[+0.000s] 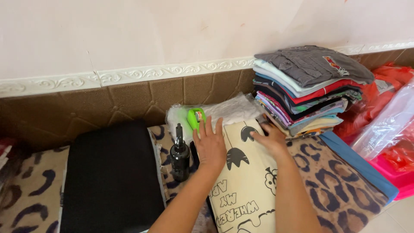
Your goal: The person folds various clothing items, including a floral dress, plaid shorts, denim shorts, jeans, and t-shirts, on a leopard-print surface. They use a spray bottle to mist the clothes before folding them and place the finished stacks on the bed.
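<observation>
Both hands are pressing flat on a cream printed garment [246, 181]: the left hand [210, 144] is lying with fingers spread near its far left corner, and the right hand [271, 139] is resting palm down, fingers together, at its far right edge. That garment is lying folded on a leopard-print blanket [340, 185], its long axis running from the person toward the wall, with black cartoon drawings and lettering facing up. Just beyond the left hand a bright green oval gadget [195, 117] is sitting against a clear plastic bag of white cloth [228, 110]. A black spray bottle [180, 155] is standing upright beside a black cushion [112, 177]. Right of the right hand, a tall stack of folded clothes [308, 88] is rising, with red plastic bags [384, 99] and a pink bin [396, 174] beyond.
</observation>
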